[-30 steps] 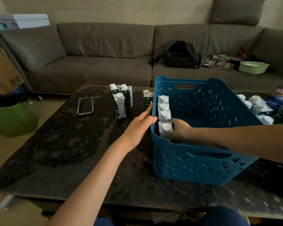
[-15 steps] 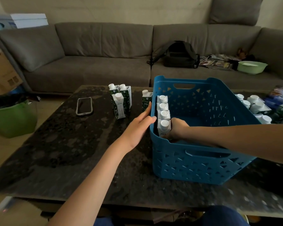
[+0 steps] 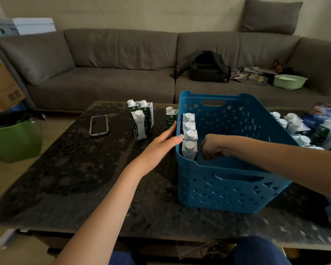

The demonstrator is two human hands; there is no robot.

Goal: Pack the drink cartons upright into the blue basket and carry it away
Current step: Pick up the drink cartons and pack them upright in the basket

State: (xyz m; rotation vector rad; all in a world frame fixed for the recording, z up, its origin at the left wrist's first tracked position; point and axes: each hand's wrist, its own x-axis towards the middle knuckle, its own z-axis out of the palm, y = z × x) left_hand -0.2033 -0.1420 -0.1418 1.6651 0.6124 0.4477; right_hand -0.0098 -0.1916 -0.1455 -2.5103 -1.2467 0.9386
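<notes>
Two sizes of thing matter, and the larger is the blue basket [image 3: 227, 190], standing on the dark desk [image 3: 75, 178] toward its right side. It looks like stiff perforated plastic with cut-out handles in its near and far walls, the natural places to take hold; once full it should be heavy, so both hands on those handles seems wise. Four drink cartons [image 3: 189, 135] stand upright in a row along its left inner wall, and most of the floor beside them lies open. More cartons wait on the desk: a group of four to the left [image 3: 139, 121] and a cluster to the right [image 3: 298, 127]. They are light, rigid boxes with screw caps, easy to pinch around the body. The left hand [image 3: 161, 146] lies flat with straight fingers against the basket's left rim, steadying it. The right hand [image 3: 211, 147] hangs inside the basket just beside the nearest carton, its grip loosely curled and, as far as I can tell, holding nothing.
</notes>
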